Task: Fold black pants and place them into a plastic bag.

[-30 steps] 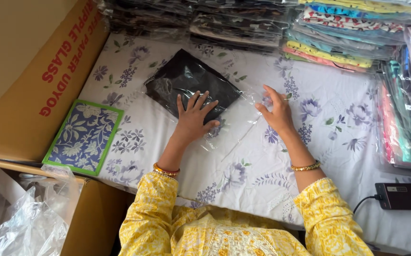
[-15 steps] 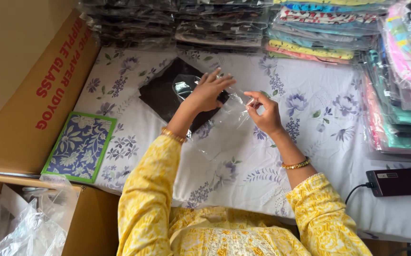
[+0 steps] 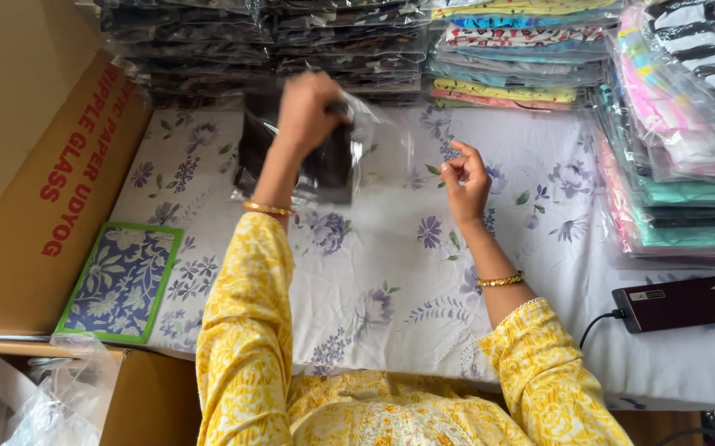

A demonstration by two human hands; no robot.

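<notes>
Lifting now: left hand raised off the floral bedsheet, closed around the top of the dark folded garment in its clear plastic sleeve, hanging it above the far-left part of the bed. A second ago lying flat under both palms; half a second ago just starting to come up. So no longer resting on the sheet, being held up in the air, carried by the left hand alone.

Right hand hovering to the right of the packet, fingers curled narrow with thumb and forefinger pinched. Possibly nipping the sleeve's loose edge or a strip, but too clear and glary to tell. Not touching the dark part.

Hard to make out:
- left fingers hidden behind the packet
- sleeve's mouth lost in reflections, open or sealed not showing
- garment's lower edge blurring into the sheet

Sitting around:
- wrapped garment stacks along the far edge, more at the right, cut off by the frame
- cardboard box at left
- blue floral packet near left
- dark flat device with cable near right
- crumpled plastic at the near-left corner, partly cropped
</notes>
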